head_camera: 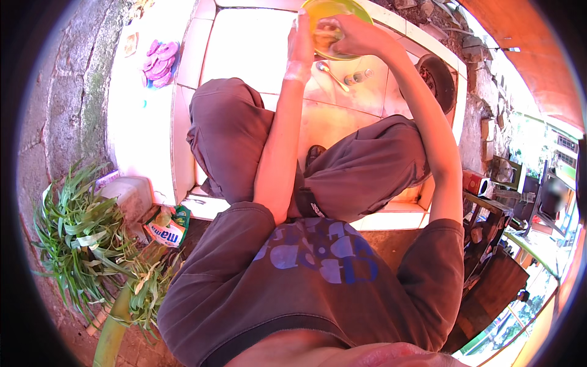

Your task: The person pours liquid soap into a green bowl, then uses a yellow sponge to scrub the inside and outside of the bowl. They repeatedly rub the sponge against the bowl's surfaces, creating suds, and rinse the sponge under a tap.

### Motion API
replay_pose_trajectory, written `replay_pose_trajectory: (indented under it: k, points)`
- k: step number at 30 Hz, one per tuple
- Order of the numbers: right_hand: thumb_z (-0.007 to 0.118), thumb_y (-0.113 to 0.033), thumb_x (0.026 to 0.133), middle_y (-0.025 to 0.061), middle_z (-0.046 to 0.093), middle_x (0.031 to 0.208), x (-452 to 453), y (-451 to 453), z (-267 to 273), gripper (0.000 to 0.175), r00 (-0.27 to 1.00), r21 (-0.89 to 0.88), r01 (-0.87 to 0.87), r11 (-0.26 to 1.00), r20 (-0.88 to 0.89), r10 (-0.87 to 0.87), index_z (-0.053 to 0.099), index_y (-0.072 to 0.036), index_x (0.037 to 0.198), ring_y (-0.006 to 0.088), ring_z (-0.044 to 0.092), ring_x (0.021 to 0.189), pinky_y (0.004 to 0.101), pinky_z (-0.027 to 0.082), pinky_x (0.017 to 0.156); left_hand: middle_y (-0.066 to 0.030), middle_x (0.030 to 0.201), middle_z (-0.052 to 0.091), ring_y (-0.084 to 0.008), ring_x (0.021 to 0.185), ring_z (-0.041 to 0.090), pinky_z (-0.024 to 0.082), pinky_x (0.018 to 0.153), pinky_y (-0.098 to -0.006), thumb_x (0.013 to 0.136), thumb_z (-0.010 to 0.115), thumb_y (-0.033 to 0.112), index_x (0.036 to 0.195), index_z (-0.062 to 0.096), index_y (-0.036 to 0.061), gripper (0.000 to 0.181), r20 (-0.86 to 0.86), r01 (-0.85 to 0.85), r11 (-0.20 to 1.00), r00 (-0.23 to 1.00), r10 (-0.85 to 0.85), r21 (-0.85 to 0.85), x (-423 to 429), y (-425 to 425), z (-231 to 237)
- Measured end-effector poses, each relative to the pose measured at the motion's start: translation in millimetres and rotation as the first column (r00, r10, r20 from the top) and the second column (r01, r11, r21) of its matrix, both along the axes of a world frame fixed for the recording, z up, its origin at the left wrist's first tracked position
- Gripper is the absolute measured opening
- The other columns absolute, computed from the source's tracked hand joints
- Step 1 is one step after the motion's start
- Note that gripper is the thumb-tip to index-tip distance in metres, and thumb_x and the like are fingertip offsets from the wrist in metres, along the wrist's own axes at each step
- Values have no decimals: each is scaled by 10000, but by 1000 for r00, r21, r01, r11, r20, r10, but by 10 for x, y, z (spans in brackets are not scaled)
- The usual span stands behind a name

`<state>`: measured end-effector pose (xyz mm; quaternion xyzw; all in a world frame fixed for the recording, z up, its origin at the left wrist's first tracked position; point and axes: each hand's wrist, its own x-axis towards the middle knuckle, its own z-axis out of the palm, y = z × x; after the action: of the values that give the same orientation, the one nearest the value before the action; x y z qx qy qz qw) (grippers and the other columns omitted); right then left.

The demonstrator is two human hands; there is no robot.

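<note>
A yellow-green bowl (364, 13) is at the top of the view, cut off by its edge. My left hand (300, 46) lies along the bowl's left side and steadies it. Inside the bowl is my right hand (341, 34), its fingers curled and blurred. Something pale yellow shows by those fingers, but whether they grip it is unclear. On the white tiles (341, 108) below the bowl lie a spoon (337, 79) and a small clear bottle (358, 77) on its side.
Purple slices (160, 64) sit on a blue plate at the left. A dark round bowl (442, 85) stands beyond my right forearm. Long green leaves (78, 229) and a printed pouch (169, 227) lie lower left. My bent knees (229, 119) flank the tiles.
</note>
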<state>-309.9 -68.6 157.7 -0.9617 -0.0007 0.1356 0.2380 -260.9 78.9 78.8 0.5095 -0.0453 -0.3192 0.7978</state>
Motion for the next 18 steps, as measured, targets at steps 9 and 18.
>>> replay_pose_trajectory:
  k: [9,18]
  points:
    - [747,-142,768,192,696,1224,23,73,-224,680,913,78,-125,989,399,84,546,-60,1413,368,693,1085,476,563,884,-151,1432,533,-249,1293,529,443,1040,-394,1027,411,669,1509,427,26,804,-46,20,999,999,-18,48,-82,34,244]
    - [733,-207,801,240,683,1204,35,175,-22,663,885,-52,188,981,442,-146,526,-38,1407,411,667,1105,460,535,965,-107,1432,527,-269,1274,573,587,898,-486,980,411,743,1513,414,140,805,114,25,999,993,-28,28,-82,5,440]
